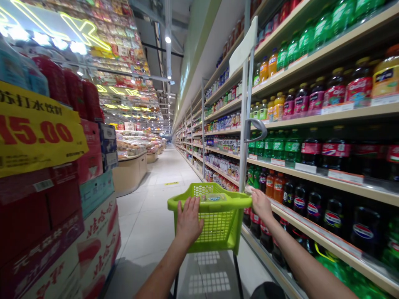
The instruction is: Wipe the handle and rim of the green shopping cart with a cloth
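A lime-green shopping cart (207,249) stands in front of me, its basket full of square holes. My left hand (189,222) lies over the left part of the cart's handle bar, fingers curled across it. Beyond the cart's right corner, my right hand (261,203) is closed on a small crumpled white cloth or tissue (249,189). That hand is beside the drinks shelf and its metal upright (244,137); whether the cloth touches either cannot be told. A clear label holder (213,197) sits on the handle bar.
Shelves of bottled drinks (338,149) line the right side, with a grey hooked handle (256,129) projecting from an upright. Stacked drink cartons (96,228) and a yellow price sign (40,128) stand at left. A tiled aisle (158,178) runs ahead past display counters (131,168).
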`<state>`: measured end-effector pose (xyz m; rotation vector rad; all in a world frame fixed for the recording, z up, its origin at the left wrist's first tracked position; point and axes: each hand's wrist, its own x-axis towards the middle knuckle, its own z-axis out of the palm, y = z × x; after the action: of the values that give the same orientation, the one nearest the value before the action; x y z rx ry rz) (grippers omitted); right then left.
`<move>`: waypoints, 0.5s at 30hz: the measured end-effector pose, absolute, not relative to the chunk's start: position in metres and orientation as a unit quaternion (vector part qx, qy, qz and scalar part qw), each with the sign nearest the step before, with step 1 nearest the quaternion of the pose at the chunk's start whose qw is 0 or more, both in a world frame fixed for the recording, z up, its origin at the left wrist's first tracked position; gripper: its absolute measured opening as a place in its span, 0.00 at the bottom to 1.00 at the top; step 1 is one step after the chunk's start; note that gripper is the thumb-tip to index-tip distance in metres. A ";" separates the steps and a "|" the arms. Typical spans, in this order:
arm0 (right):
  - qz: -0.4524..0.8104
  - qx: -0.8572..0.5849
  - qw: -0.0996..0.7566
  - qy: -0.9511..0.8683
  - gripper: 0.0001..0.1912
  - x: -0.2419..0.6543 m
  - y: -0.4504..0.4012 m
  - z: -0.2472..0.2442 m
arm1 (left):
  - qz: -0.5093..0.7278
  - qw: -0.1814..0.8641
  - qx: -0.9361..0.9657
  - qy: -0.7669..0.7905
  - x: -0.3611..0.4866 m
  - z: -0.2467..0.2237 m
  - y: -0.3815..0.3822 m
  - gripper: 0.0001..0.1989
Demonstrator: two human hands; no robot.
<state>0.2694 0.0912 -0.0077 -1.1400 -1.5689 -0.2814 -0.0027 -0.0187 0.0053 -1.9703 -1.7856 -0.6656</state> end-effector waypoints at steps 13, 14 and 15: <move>-0.172 -0.444 0.534 -0.698 0.18 0.229 0.055 -0.016 | -0.224 0.191 -0.706 -0.644 -0.008 0.009 -0.023 0.32; -0.148 -0.429 0.550 -0.701 0.18 0.228 0.054 -0.014 | -0.224 0.192 -0.705 -0.645 -0.006 0.008 -0.023 0.32; -0.120 -0.407 0.564 -0.708 0.17 0.223 0.052 -0.011 | -0.223 0.192 -0.704 -0.646 -0.005 0.008 -0.022 0.32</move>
<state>0.2228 0.0518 -0.0110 -0.9576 -1.6659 -0.2833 -0.0047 -0.0224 0.0082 -1.9769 -1.8137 -0.6271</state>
